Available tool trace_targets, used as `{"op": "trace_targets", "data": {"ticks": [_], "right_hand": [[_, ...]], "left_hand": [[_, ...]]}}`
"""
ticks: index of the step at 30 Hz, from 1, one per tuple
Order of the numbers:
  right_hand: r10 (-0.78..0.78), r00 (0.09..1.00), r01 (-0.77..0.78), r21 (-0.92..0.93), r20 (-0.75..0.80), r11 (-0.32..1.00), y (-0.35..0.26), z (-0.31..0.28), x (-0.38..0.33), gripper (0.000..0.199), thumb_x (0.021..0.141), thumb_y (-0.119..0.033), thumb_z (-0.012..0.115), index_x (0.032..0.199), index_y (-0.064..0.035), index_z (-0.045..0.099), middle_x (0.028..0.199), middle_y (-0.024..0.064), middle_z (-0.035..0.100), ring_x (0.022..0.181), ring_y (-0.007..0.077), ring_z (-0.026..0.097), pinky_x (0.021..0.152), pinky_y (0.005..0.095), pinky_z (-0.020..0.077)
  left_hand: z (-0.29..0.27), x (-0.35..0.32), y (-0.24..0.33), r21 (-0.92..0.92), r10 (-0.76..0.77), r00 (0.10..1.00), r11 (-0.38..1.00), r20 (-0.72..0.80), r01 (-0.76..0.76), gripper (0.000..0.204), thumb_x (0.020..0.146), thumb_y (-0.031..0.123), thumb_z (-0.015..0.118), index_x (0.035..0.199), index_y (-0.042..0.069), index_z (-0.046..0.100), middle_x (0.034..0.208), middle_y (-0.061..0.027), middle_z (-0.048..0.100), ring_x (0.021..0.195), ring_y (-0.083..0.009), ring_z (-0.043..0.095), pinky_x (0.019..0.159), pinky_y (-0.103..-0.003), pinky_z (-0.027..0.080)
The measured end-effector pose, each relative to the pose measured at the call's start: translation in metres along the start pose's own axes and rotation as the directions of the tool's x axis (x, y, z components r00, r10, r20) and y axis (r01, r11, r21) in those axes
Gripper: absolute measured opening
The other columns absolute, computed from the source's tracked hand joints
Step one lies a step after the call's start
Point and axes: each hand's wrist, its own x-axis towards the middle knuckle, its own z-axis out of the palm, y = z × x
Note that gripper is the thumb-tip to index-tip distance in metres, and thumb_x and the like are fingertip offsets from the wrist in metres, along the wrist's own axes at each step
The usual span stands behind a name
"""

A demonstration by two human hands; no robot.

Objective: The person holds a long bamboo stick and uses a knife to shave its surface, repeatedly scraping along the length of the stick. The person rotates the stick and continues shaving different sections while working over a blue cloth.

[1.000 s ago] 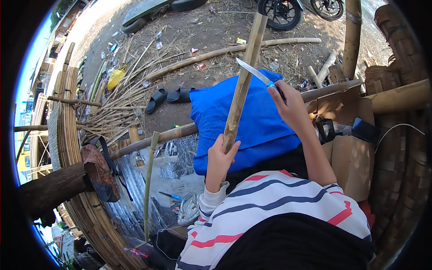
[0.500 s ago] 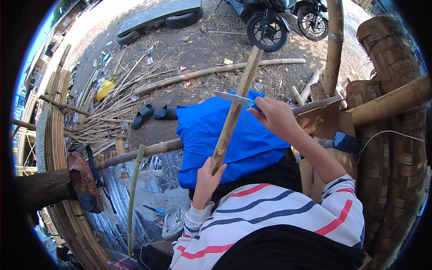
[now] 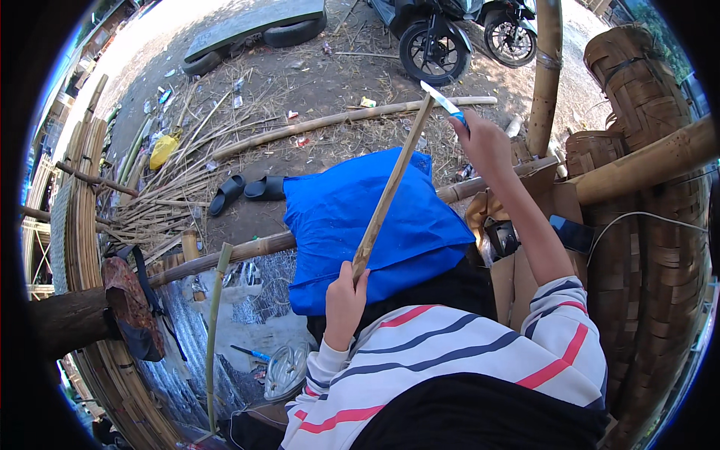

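My left hand is closed around the near end of a long bamboo strip, which slants up and away from me. My right hand grips the blue handle of a knife. The knife's pale blade reaches left and touches or almost touches the strip's far tip; contact cannot be told exactly. Beneath the strip, a blue cloth covers my lap.
A bamboo rail crosses in front of me. On the left, a second blue-handled knife lies beside coiled clear tubing. Black sandals and bamboo scraps lie on the ground. A phone rests at right.
The knife has moved from the strip's middle up to its far end, with my right hand reaching farther out. The strip has turned to show a narrower side; my left hand keeps its hold.
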Motion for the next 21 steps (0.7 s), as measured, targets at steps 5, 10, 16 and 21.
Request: {"op": "trace_targets", "data": {"ticks": [5, 10, 16, 21], "right_hand": [[-0.104, 0.988, 0.097, 0.066, 0.112, 0.993, -0.006, 0.006, -0.031, 0.033, 0.096, -0.034, 0.052, 0.081, -0.0039, 0.053, 0.063, 0.0153, 0.058, 0.060, 0.0361, 0.059, 0.054, 0.0450, 0.0431], [-0.047, 0.996, 0.027, 0.257, 0.074, 0.966, -0.015, 0.006, -0.035, 0.033, 0.095, -0.033, 0.053, 0.082, -0.0025, 0.050, 0.062, 0.0156, 0.053, 0.059, 0.0362, 0.056, 0.054, 0.0440, 0.0411], [-0.413, 0.908, 0.383, 0.266, 0.065, 0.885, -0.048, 0.000, -0.051, 0.030, 0.093, -0.031, 0.057, 0.081, -0.0049, 0.049, 0.063, 0.0100, 0.053, 0.054, 0.0319, 0.055, 0.050, 0.0410, 0.0416], [-0.204, 0.978, 0.207, 0.116, -0.040, 0.971, -0.034, -0.012, -0.015, 0.033, 0.092, -0.035, 0.058, 0.078, -0.0056, 0.049, 0.065, 0.0088, 0.056, 0.052, 0.0297, 0.056, 0.046, 0.0395, 0.0415]], "left_hand": [[-0.016, 0.006, -0.008, -0.014, -0.007, 0.990, 1.000, -0.139, 0.005, 0.024, 0.091, 0.018, 0.061, 0.086, -0.001, 0.047, 0.064, -0.0241, 0.055, 0.061, -0.0431, 0.058, 0.048, -0.042, 0.041], [-0.021, 0.018, -0.022, -0.183, -0.062, 0.994, 0.982, -0.095, 0.044, 0.027, 0.090, 0.020, 0.064, 0.088, -0.002, 0.049, 0.061, -0.0184, 0.053, 0.049, -0.0296, 0.055, 0.046, -0.038, 0.039], [-0.032, 0.021, -0.001, -0.671, -0.157, 0.906, 0.624, 0.393, 0.399, 0.035, 0.088, 0.016, 0.067, 0.115, 0.002, 0.049, 0.065, 0.0019, 0.045, 0.047, -0.0040, 0.041, 0.040, -0.020, 0.034], [-0.032, 0.014, 0.005, -0.673, -0.119, 0.874, 0.593, 0.471, 0.443, 0.049, 0.085, 0.012, 0.070, 0.127, 0.001, 0.046, 0.068, 0.0034, 0.046, 0.047, -0.0032, 0.041, 0.040, -0.019, 0.033]]}}
